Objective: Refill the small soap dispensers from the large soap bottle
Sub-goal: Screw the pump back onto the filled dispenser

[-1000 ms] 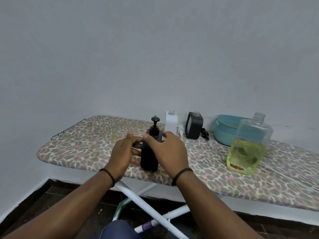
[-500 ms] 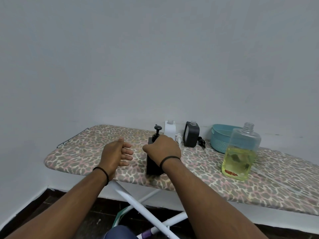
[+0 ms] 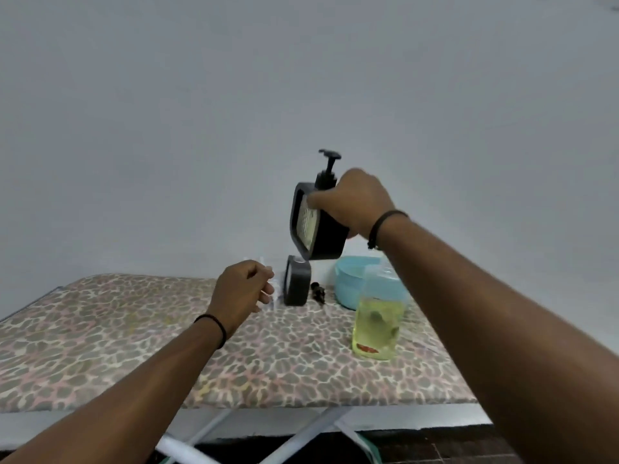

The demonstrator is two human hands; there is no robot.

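The ironing board (image 3: 100, 346) with its leopard-print cover stretches across in front of me, pushed up against a plain pale wall (image 3: 201, 112), and its white legs (image 3: 301, 430) cross below the near edge. On the board to my right stands the large soap bottle (image 3: 376, 326), clear, upright, cap off as far as I can see, with yellow liquid filling roughly its lower half. Just behind it, touching or nearly so, sits a light blue basket (image 3: 348, 283) against the wall. My right hand (image 3: 355, 202) is raised well above the board and grips the black soap dispenser (image 3: 318, 226) round its upper part, fingers curled over the shoulder beside the pump; the dispenser hangs tilted in the air, its pump head pointing up and a little left, its clear window facing left. Directly under it, on the board, a second black dispenser (image 3: 296, 283) stands upright with no pump on top. A small black pump piece (image 3: 318, 291) lies on the cover just to the right of that one. My left hand (image 3: 243, 293) hovers over the board left of the second dispenser, fingers loosely curled with nothing in them that I can make out; something white behind it is mostly hidden.
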